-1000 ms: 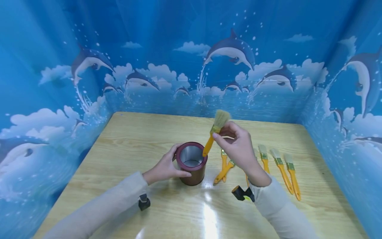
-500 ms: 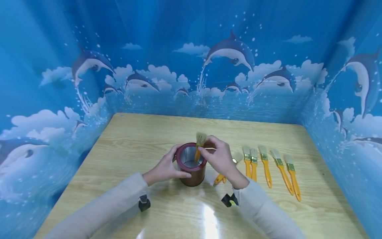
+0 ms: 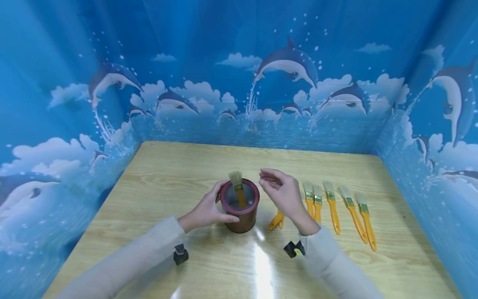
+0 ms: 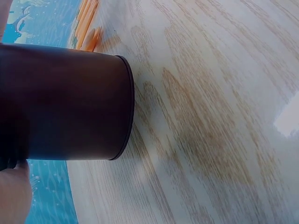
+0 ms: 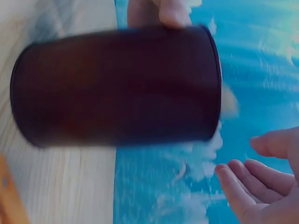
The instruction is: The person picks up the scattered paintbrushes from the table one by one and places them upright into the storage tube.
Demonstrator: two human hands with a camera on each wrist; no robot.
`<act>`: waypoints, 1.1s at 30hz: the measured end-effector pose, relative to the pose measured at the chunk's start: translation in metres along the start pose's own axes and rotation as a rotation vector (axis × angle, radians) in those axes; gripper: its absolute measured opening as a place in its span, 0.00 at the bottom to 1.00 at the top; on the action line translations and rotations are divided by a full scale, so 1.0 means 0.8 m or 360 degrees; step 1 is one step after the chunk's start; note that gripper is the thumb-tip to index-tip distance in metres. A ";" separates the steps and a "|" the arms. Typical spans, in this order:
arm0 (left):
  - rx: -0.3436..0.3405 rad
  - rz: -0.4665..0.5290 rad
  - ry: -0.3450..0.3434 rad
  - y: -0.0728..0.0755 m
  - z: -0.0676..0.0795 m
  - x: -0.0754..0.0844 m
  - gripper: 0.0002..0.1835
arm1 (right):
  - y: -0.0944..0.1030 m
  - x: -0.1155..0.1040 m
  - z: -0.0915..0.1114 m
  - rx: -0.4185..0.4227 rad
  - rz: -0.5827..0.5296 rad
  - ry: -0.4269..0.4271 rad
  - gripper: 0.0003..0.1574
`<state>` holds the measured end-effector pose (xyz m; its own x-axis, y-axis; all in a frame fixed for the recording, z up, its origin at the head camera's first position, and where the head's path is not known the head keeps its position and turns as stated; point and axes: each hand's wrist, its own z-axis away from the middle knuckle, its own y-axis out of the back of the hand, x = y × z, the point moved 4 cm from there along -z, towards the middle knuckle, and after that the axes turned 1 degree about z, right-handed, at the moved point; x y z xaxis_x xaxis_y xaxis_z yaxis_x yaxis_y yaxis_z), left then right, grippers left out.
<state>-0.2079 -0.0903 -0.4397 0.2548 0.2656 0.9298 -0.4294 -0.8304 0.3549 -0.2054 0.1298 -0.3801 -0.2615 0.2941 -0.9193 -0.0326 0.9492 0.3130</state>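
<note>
In the head view a brown can (image 3: 242, 222) with a maroon rim stands upright on the table, and my left hand (image 3: 205, 211) grips it from the left side. One paintbrush (image 3: 239, 190) leans inside the can, bristles up above the rim, its yellow handle down. To the right of the can, apart from it, my right hand (image 3: 286, 196) holds nothing, its fingers loosely bent. The right wrist view shows this hand (image 5: 261, 186) with thumb and fingers separated, beside the can (image 5: 117, 88). The can's dark wall (image 4: 70, 102) fills much of the left wrist view.
Partly hidden by my right forearm, crossed yellow brush handles (image 3: 276, 221) lie right of the can. Several more paintbrushes (image 3: 331, 207) lie in a row farther right on the wooden table (image 3: 179, 166). A dolphin-print curtain (image 3: 209, 62) surrounds the table.
My right hand brought the paintbrush leftward and lowered it handle first into the can, then let go and drew back right. The brush now leans left. My left hand kept its hold.
</note>
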 end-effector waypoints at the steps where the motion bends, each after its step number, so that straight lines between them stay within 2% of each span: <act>1: 0.0001 -0.0002 0.0014 0.000 0.000 0.000 0.54 | 0.008 0.004 0.000 0.0017 0.0008 -0.0013 0.20; 4: 0.0007 -0.0014 0.0052 0.000 0.000 -0.001 0.54 | 0.033 0.019 0.002 0.0060 0.0051 -0.0068 0.23; 10: 0.0000 -0.0007 0.0049 0.000 -0.002 -0.001 0.54 | 0.088 0.059 0.014 0.0142 0.0224 -0.0242 0.27; 20: 0.0017 -0.0020 0.0075 0.001 0.003 -0.004 0.54 | 0.169 0.104 0.053 0.0300 0.0474 -0.0421 0.31; 26: 0.0007 -0.0013 0.0076 -0.001 0.002 -0.003 0.55 | 0.213 0.131 0.077 0.0403 0.0559 -0.0597 0.35; 30: 0.0003 -0.0015 0.0107 0.000 0.004 0.017 0.53 | 0.238 0.152 0.089 0.0442 0.0624 -0.0700 0.38; 33: 0.0005 -0.0020 0.0099 0.000 0.004 0.016 0.53 | 0.252 0.159 0.096 0.0457 0.0704 -0.0735 0.38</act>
<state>-0.2016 -0.0883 -0.4280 0.2059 0.3055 0.9297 -0.4238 -0.8284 0.3661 -0.1710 0.3674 -0.4519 0.2472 0.6166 -0.7475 0.2549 0.7029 0.6641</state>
